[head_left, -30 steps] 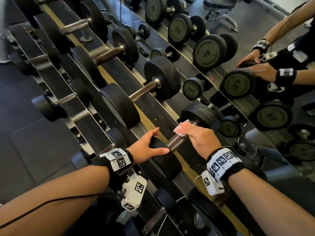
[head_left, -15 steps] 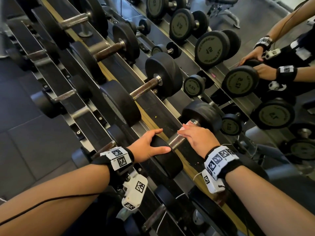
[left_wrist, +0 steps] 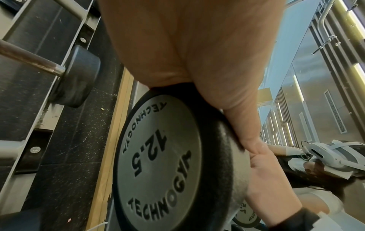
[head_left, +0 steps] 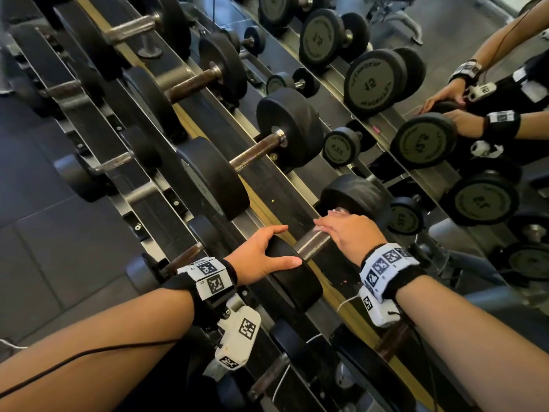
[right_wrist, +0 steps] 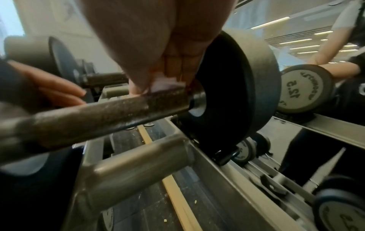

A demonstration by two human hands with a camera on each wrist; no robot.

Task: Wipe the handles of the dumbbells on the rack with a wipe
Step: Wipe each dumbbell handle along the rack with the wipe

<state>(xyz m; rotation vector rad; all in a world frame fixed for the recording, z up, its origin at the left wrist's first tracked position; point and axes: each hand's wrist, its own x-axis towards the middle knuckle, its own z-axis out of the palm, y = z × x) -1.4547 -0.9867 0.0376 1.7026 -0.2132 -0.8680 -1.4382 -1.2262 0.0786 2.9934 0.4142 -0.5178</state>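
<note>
Compared with one second earlier, the right hand [head_left: 349,233] sits further along the dumbbell handle [head_left: 313,243], close to the far weight head [head_left: 356,199]. The wipe [right_wrist: 168,85], which previously protruded above the fingers as a pale pink fold, is now almost fully covered by the hand and pressed against the handle.

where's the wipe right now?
Under the right hand, pressed onto the dumbbell handle near its far weight head; the right wrist view shows the wipe.
</note>
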